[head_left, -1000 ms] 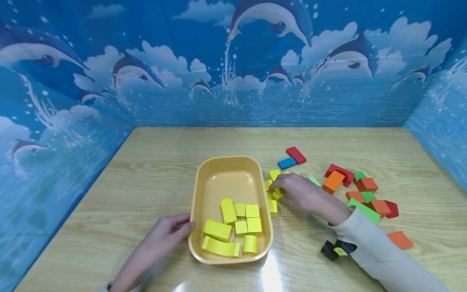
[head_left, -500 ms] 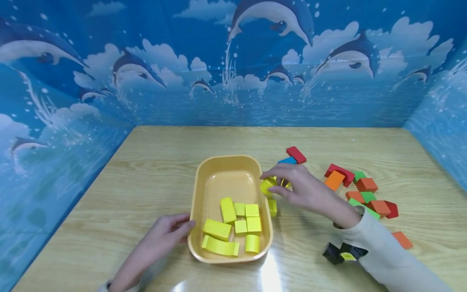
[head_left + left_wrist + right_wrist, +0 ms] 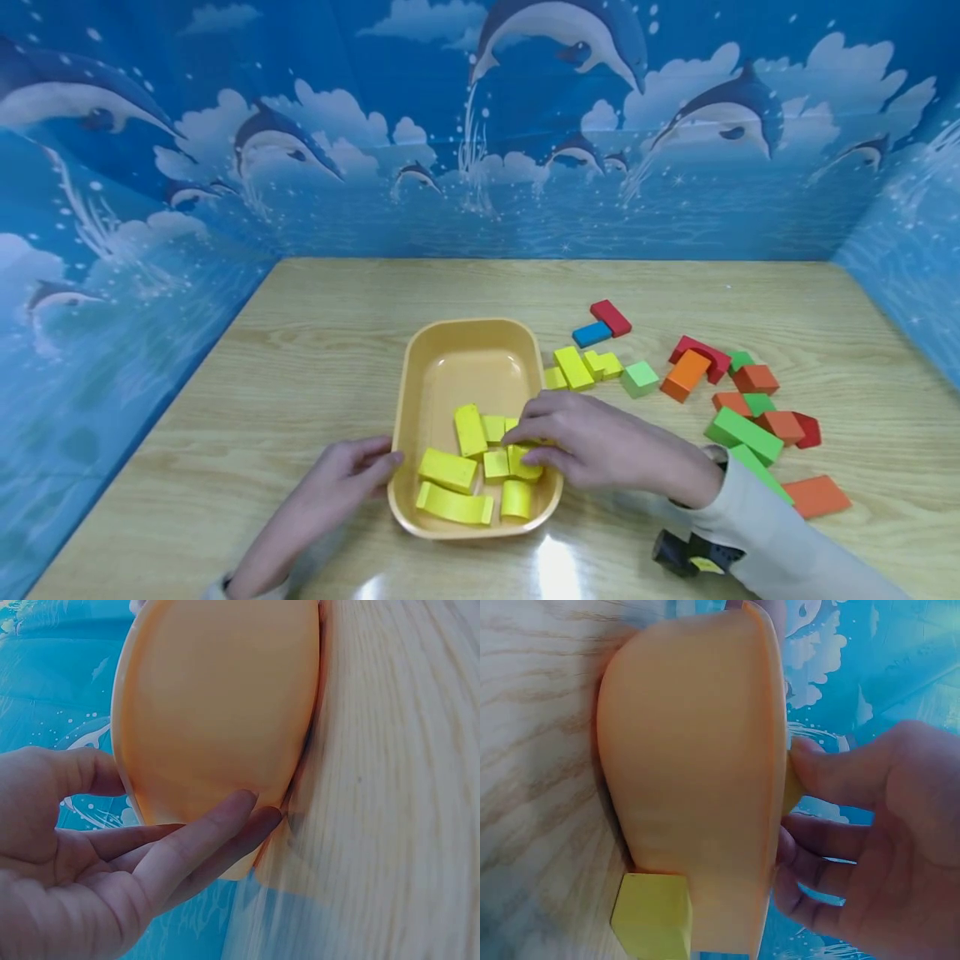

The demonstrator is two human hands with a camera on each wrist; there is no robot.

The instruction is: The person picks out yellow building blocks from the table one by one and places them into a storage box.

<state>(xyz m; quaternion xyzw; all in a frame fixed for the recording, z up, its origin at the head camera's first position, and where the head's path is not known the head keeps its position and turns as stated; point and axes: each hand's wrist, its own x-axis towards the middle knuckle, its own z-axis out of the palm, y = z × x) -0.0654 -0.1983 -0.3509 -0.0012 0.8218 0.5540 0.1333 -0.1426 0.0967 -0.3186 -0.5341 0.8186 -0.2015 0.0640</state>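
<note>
A yellow-orange plastic tray (image 3: 472, 333) holds several yellow blocks, among them an arched block (image 3: 453, 504) and a short half-round one (image 3: 515, 500). My left hand (image 3: 348, 475) grips its left side; in the left wrist view the thumb is at the rim and the fingers lie along the outer wall. My right hand (image 3: 585, 437) reaches over the right rim. Between its thumb and fingers is a rounded yellow block (image 3: 791, 784), mostly hidden behind the rim in the right wrist view.
Beside the tray's right wall lie several yellow blocks (image 3: 573, 368), with a pale green cube (image 3: 640, 378) next to them. A blue block (image 3: 592, 334) and a red block (image 3: 611, 317) lie farther back. Orange, red and green blocks (image 3: 742, 433) are scattered at right.
My right hand has picked up a rounded yellow block from the pile right of the tray and carried it left and nearer, over the rim. The left hand has stayed in place.
</note>
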